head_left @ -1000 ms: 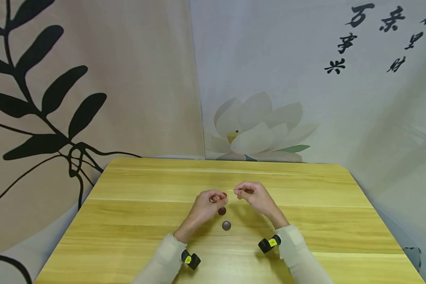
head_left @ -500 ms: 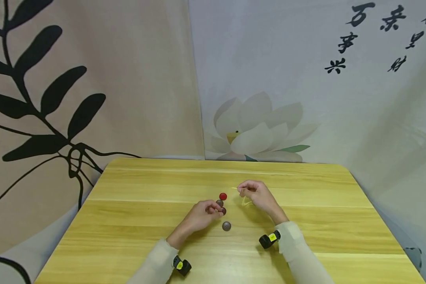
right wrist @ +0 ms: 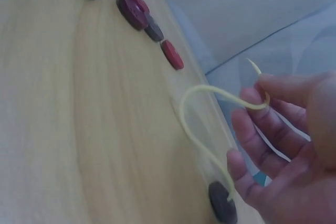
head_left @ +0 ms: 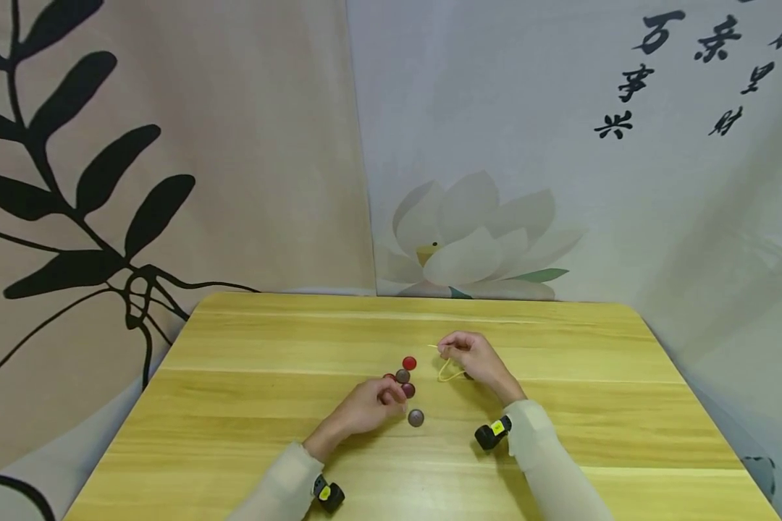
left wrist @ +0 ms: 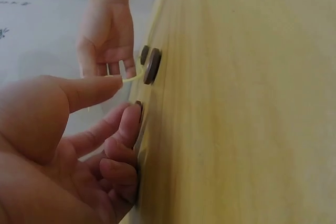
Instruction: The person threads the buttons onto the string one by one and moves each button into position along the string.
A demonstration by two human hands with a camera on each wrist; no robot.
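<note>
My right hand (head_left: 474,358) pinches a yellow string (right wrist: 189,119) near its pointed end, between thumb and index finger. The string curves down to a dark button (right wrist: 223,203) on the table, and its lower end reaches that button's face. My left hand (head_left: 368,407) hovers low beside a group of round buttons, with thumb and fingers apart in the left wrist view. Its fingertips are next to a dark red button (head_left: 408,391). Close by lie a grey-brown button (head_left: 402,376), a red button (head_left: 409,362) and a second red button (head_left: 389,375), partly hidden by the left hand.
Nearer the person, another grey-brown button (head_left: 415,417) lies apart from the group. Everything rests on a yellow wooden table (head_left: 267,347). Behind its far edge hangs a printed cloth (head_left: 287,145). Each forearm wears a small black camera (head_left: 493,433).
My left hand has moved down and left, away from the right hand, uncovering several buttons. The right hand has shifted slightly right with the string, whose hanging loop now shows.
</note>
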